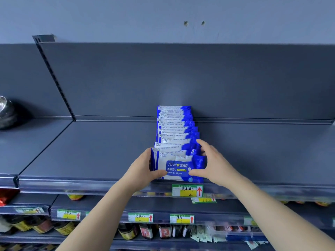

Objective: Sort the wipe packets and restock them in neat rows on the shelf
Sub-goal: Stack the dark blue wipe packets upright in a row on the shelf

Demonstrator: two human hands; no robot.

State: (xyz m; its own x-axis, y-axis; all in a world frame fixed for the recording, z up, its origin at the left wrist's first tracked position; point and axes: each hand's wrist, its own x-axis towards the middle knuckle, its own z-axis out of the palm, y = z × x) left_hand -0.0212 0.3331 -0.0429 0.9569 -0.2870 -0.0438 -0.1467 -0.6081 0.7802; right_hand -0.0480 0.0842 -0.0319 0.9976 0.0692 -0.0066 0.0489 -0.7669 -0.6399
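A single row of blue-and-white packets (175, 127) is stood on edge on the grey shelf (90, 151). It runs from the back panel to the front lip, right of the shelf's middle. The front packet (181, 167), marked "75%" and "Alcohol Wipes", is faced outward just behind the lip.

The front few packets are clasped from both sides. The left grip (145, 165) is curled round their left ends, with its thumb laid across the lower left of the front packet's face. The right grip (212, 160) is curled round their right ends, with its thumb pressed on the lower right of the face and its fingers reached in behind.

A green-and-yellow tag (187, 190) with a red arrow is fixed to the lip directly below the row. A dark metal pot (5, 111) is seen on the neighbouring bay at far left. Jars (126, 232) are kept on a lower shelf.
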